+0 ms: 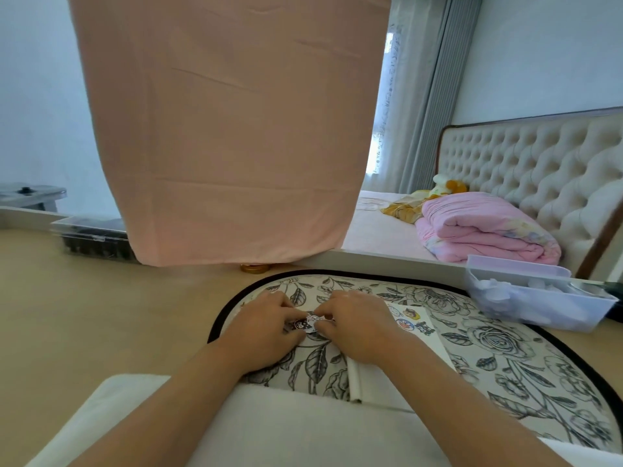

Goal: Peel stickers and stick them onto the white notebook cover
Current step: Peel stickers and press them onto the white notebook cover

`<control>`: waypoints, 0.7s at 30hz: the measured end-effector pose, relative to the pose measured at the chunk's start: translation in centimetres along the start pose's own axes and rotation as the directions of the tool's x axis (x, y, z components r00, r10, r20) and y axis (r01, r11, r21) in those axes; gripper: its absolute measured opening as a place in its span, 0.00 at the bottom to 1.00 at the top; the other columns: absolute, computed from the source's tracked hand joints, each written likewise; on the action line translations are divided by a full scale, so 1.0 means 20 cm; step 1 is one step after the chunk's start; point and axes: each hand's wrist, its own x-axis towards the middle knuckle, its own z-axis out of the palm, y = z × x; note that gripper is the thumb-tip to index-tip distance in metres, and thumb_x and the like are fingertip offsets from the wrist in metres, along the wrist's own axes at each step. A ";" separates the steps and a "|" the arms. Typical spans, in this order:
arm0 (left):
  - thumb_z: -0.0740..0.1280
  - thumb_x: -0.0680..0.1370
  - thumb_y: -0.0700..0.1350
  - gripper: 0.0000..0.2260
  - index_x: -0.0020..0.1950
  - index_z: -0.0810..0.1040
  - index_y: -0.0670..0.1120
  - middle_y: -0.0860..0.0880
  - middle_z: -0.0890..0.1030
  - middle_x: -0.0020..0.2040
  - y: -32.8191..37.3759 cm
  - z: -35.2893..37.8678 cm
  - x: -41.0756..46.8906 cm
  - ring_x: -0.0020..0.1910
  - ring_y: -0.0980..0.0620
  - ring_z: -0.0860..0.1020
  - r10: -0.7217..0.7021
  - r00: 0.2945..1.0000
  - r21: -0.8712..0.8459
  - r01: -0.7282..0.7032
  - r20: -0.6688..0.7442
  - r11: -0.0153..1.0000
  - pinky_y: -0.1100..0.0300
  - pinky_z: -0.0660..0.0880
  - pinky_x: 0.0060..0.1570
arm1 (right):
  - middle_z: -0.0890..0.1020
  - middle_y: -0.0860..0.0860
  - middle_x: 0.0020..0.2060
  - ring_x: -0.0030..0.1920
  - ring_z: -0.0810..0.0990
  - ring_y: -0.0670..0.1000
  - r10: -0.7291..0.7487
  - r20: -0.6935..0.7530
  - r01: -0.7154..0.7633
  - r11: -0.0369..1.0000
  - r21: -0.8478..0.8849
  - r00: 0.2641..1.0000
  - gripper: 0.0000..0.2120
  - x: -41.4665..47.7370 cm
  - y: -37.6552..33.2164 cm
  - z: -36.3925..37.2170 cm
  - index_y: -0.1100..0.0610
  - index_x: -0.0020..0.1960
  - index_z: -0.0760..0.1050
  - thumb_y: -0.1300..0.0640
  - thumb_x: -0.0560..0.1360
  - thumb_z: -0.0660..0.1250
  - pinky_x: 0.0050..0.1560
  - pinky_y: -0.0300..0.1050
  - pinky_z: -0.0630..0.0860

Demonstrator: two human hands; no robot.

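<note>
A small black-and-white cartoon sticker (306, 323) is pinched between both hands above the floral mat (505, 352). My left hand (263, 332) grips its left side and my right hand (354, 323) grips its right side, fingertips close together. The white notebook (435, 335) lies under my right hand and forearm, with three small cartoon stickers (409, 320) on its cover. Most of the cover is hidden by my right hand.
A clear plastic box (536, 298) of white items stands at the mat's far right. A dark tray (94, 241) sits at the far left by a hanging pink cloth (236, 129). A gold lid (254, 267) lies behind the mat. A bed with a pink quilt is behind.
</note>
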 end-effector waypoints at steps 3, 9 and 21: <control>0.65 0.78 0.60 0.17 0.66 0.78 0.59 0.58 0.75 0.57 0.00 0.00 0.00 0.60 0.57 0.69 0.000 1.000 -0.019 -0.001 -0.026 1.000 0.54 0.70 0.62 | 0.80 0.48 0.57 0.60 0.75 0.53 0.015 0.015 -0.015 1.000 -0.002 1.000 0.18 0.04 -0.02 0.03 0.42 0.65 0.78 0.37 0.80 0.61 0.56 0.51 0.75; 0.67 0.78 0.58 0.13 0.60 0.81 0.58 0.57 0.77 0.55 -0.01 -0.02 0.01 0.58 0.58 0.72 -0.017 0.999 -0.051 0.015 -0.048 0.999 0.55 0.74 0.57 | 0.82 0.41 0.48 0.53 0.75 0.46 0.061 -0.055 -0.054 0.991 0.121 0.997 0.12 0.03 0.00 0.04 0.42 0.53 0.83 0.37 0.76 0.68 0.49 0.45 0.73; 0.69 0.76 0.55 0.08 0.54 0.82 0.58 0.60 0.78 0.51 -0.01 -0.01 0.01 0.57 0.58 0.71 -0.080 0.994 -0.101 0.073 -0.069 0.992 0.58 0.73 0.57 | 0.83 0.41 0.39 0.44 0.80 0.42 0.161 0.011 -0.153 0.910 0.386 0.987 0.04 0.01 0.04 0.01 0.46 0.42 0.82 0.47 0.73 0.74 0.51 0.48 0.80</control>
